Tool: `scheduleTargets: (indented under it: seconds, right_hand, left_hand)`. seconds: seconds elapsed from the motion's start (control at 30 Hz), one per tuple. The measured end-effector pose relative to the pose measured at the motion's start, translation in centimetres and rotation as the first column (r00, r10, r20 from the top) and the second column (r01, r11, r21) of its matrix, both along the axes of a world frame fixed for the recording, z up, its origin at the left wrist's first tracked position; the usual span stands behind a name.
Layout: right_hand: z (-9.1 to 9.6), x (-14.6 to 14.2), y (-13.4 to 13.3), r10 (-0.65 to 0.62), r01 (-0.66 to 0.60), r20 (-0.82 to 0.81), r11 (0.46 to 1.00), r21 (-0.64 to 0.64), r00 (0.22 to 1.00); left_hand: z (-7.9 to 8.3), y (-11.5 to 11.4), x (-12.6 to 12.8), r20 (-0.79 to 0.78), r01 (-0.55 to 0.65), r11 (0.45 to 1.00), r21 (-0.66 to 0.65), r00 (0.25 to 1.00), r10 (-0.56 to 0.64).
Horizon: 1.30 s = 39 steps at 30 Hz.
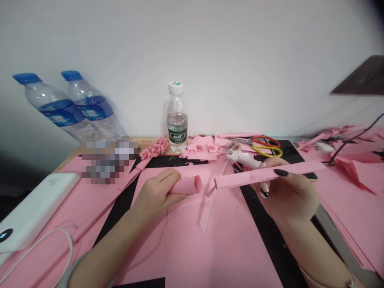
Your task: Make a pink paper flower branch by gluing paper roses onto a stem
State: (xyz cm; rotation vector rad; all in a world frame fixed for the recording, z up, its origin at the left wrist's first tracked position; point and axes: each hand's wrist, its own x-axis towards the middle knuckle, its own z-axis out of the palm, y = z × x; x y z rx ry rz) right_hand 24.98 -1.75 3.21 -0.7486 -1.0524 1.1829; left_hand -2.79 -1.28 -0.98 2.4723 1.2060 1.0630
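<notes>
My left hand (157,190) is closed round a rolled pink paper tube (187,185), its open end pointing right; the rest is hidden under my fingers. My right hand (285,192), its nails dark, pinches a longer, thinner pink paper tube (246,177), which lies almost level with its near end towards the left tube. A small gap separates the two tubes. Just behind the thin tube lies a white glue gun (244,158), and a translucent glue stick (209,214) slants out below. Beneath both hands spreads a large pink paper sheet (228,252).
A small water bottle (177,120) stands by the wall, with pink paper flowers (154,149) beside it. Scissors (267,146) lie behind the glue gun. Two big bottles (90,106) lean at left near a white power bank (39,208). Paper sheets (354,208) pile up at right.
</notes>
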Motion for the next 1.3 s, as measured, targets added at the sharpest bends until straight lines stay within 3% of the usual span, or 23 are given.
scheduleTargets:
  seconds: [0.17, 0.37, 0.97, 1.13, 1.3]
  right_hand:
    - [-0.4, -0.6, -0.1, 0.108, -0.108, -0.002, 0.993, -0.047, 0.994]
    - [-0.7, -0.8, 0.1, 0.148, -0.147, 0.013, 0.987, -0.058, 0.989]
    - [-1.0, -0.5, 0.0, -0.004, 0.001, 0.103, 1.000, 0.031, 0.995]
    - [-1.8, -0.8, -0.3, 0.104, -0.129, 0.211, 0.986, 0.107, 0.972]
    - [-2.9, -1.1, -0.5, 0.220, -0.252, 0.338, 0.966, 0.055, 0.915]
  left_hand:
    - [-0.2, 0.0, 0.1, -0.046, 0.019, 0.999, 0.029, 0.999, -0.018]
    - [-0.1, 0.0, 0.1, -0.075, 0.029, 0.999, 0.033, 0.997, -0.027]
    - [-0.2, 0.3, -0.2, -0.167, -0.005, 1.000, -0.014, 0.986, 0.002]
    - [-0.4, 0.5, -0.2, -0.167, 0.005, 1.000, -0.026, 0.986, -0.009]
    - [-0.2, 0.5, -0.2, -0.190, -0.020, 0.997, -0.076, 0.982, 0.006]
